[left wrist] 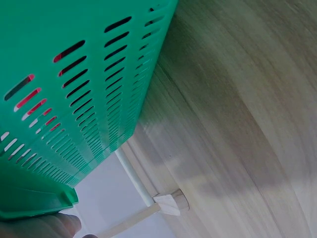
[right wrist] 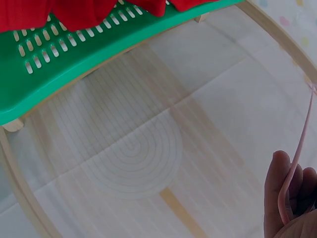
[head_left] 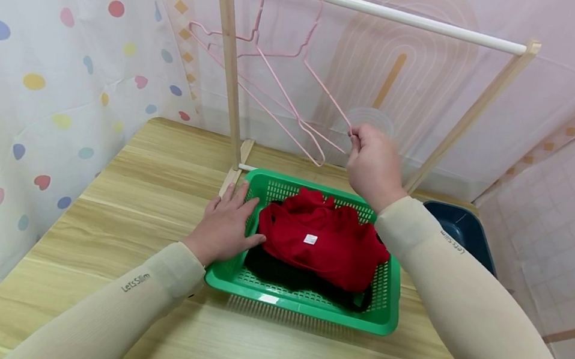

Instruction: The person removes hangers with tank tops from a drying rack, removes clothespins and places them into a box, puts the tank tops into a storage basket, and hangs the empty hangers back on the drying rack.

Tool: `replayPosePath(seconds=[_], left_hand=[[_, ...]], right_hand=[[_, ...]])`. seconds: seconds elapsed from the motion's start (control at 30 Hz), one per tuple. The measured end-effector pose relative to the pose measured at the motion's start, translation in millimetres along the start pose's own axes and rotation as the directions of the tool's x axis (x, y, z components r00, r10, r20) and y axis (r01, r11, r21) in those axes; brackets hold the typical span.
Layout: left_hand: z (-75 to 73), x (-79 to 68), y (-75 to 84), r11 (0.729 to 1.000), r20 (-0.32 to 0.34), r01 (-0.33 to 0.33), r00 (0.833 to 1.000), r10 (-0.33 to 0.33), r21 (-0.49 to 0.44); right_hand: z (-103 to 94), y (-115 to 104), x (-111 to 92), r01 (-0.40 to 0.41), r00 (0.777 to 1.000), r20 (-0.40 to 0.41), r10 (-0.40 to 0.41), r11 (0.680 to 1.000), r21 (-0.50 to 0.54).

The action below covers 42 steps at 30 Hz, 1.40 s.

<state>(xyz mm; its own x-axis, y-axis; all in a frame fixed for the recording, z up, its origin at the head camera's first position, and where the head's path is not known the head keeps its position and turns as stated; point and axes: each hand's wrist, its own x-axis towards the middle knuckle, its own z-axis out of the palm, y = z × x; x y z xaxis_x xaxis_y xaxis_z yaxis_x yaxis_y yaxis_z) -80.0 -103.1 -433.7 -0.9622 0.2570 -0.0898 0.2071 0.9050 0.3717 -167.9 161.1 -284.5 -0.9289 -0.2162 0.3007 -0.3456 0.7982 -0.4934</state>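
In the head view my right hand [head_left: 375, 164] grips the lower right corner of a pink clothes hanger [head_left: 326, 90] that hangs by its hook from the rack's white rod [head_left: 375, 10]. The right wrist view shows the hanger's thin bar [right wrist: 300, 144] between the thumb and curled fingers. A second pink hanger [head_left: 278, 81] hangs just left of it. My left hand [head_left: 227, 223] rests with spread fingers on the left rim of a green basket [head_left: 297, 314]. Inside the basket a red garment [head_left: 326, 254] with a white label lies on a black garment [head_left: 286, 273].
The rack's wooden posts [head_left: 229, 62] stand behind the basket on the wood-grain table [head_left: 154, 198]. A dark blue basin [head_left: 456, 226] sits at the right, partly behind my right forearm. Patterned curtains [head_left: 64, 53] hang around the table.
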Motion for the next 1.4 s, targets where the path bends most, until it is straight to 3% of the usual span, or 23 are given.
replayPosePath(seconds=[0.43, 0.87, 1.4], left_hand=[[-1.0, -0.3, 2.7, 1.0, -0.001, -0.001, 1.0, 0.001, -0.009], [-0.6, -0.3, 1.8, 1.0, -0.01, -0.004, 1.0, 0.004, -0.002], [-2.4, -0.5, 0.2, 1.0, 0.007, -0.001, 1.0, 0.001, 0.009]], right_hand=[[6.6, 2, -1, 0.028, 1.0, -0.012, -0.028, 1.0, -0.002], [6.3, 5, -6, -0.004, 0.999, 0.033, 0.004, 1.0, -0.01], [8.2, 18, -20, 0.035, 0.999, 0.0, -0.035, 0.999, 0.021]])
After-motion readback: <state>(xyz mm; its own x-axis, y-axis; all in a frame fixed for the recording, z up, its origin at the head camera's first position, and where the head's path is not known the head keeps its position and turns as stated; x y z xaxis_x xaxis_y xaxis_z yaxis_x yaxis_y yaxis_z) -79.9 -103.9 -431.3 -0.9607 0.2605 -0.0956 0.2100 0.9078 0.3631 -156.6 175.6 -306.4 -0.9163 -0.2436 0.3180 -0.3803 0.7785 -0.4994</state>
